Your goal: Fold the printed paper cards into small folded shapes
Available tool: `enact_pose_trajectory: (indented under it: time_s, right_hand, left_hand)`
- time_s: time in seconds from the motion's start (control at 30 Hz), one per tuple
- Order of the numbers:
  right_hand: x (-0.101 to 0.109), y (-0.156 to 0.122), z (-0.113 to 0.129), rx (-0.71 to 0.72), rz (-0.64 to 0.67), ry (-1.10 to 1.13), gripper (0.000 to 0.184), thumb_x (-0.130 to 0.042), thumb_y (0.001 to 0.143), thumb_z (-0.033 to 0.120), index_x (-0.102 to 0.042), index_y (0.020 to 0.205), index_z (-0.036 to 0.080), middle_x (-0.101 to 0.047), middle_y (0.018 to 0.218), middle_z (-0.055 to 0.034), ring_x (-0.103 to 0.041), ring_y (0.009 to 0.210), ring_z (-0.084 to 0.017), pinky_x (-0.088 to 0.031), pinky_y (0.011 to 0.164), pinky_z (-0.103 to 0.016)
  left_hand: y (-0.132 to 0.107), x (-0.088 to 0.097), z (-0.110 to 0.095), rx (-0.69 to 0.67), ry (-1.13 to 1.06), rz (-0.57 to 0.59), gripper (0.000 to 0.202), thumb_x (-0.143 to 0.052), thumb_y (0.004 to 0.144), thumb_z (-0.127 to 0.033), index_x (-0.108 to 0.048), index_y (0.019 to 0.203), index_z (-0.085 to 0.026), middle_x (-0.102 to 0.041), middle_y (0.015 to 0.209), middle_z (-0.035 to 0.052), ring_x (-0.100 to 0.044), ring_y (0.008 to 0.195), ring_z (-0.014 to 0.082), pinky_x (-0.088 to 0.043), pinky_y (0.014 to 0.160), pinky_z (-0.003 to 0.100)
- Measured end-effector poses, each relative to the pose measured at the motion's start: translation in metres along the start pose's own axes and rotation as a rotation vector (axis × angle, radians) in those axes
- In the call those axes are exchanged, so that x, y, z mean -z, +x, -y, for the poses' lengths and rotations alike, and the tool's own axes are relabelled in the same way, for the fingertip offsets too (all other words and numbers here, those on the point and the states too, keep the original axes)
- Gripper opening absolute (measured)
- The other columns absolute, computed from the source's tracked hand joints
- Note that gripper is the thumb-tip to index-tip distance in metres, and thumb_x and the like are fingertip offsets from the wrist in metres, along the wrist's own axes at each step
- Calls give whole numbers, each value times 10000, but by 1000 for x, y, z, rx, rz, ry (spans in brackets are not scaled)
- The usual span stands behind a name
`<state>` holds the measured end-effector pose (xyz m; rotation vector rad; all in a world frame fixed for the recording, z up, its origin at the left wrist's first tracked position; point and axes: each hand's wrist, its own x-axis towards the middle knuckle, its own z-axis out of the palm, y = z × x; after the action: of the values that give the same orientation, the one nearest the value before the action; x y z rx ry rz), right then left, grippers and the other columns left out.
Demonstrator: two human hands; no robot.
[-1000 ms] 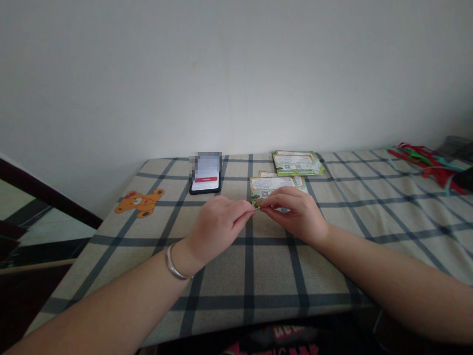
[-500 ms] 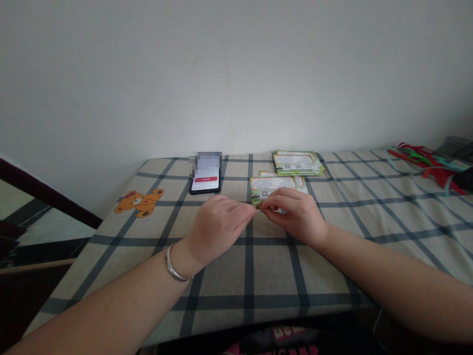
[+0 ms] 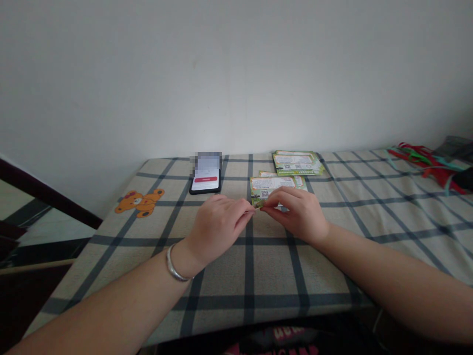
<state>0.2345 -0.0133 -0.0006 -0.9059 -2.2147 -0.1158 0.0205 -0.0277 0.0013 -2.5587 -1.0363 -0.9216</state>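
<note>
My left hand (image 3: 218, 224) and my right hand (image 3: 297, 213) meet fingertip to fingertip over the checked cloth (image 3: 258, 266). Both are closed in a pinch on a small thin thing (image 3: 257, 209) between them; it is too small to name. A silver bangle (image 3: 173, 266) sits on my left wrist. Just behind the fingertips lies a green-edged printed card (image 3: 271, 186), with a second one partly under it. A small stack of the same cards (image 3: 297, 163) lies farther back near the wall.
A phone (image 3: 206, 178) with a lit screen lies at the back left of the cards. An orange bear print (image 3: 139, 202) marks the cloth's left side. Red and green ribbons (image 3: 424, 160) lie at the far right. The surface's left edge drops to the floor.
The fingertips of both hands have shifted slightly against each other while staying pinched together. Nothing else has moved.
</note>
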Motion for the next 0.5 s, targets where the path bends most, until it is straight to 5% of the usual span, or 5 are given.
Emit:
enact_pose_trajectory:
  time_s: [0.27,0.5]
  right_hand:
    - [1,2,-2,89,16,-105,154,-568,909,305,-648,826,203,-690,801,-28,-627,767,-170,-433,678,-293]
    - [-3,0,-5,-8,-21,13,152,-648,855,328,-632,783,195,-687,766,-26,-637,741,-167,-461,689,-288]
  left_hand:
    - [0,0,0,10,-12,16,115,-541,920,-236,-597,830,-191,-689,734,-4,-617,676,166,-417,664,311]
    - [1,-2,1,79,-28,45,104,-574,906,-262,-598,832,-193,-685,736,-2,-620,679,172,-418,655,309]
